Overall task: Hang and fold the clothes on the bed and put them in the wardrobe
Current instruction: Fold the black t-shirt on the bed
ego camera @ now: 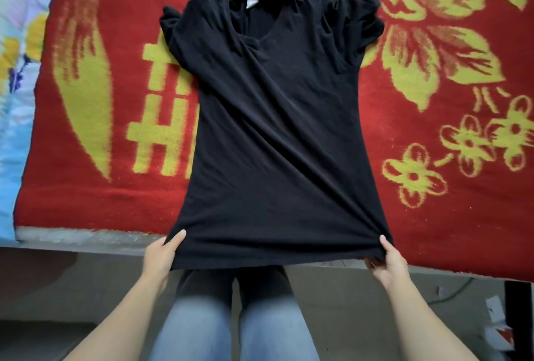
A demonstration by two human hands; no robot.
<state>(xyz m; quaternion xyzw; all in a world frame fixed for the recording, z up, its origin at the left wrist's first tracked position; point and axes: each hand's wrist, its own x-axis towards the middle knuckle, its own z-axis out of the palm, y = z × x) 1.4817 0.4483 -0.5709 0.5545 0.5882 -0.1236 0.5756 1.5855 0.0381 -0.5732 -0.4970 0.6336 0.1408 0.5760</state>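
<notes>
A red blanket with yellow flowers is spread over the bed, and a pale blue quilt is bunched along the blanket's left edge. Blue jeans can be seen below its near edge. The black shirt is laid flat mid-blanket, hem pulled just past that near edge. Both hem corners are pinched, thumb on top and fingers curled under, by the left hand and the right hand. Lengthwise it's run near to far, collar pointed away, sleeves crumpled.
</notes>
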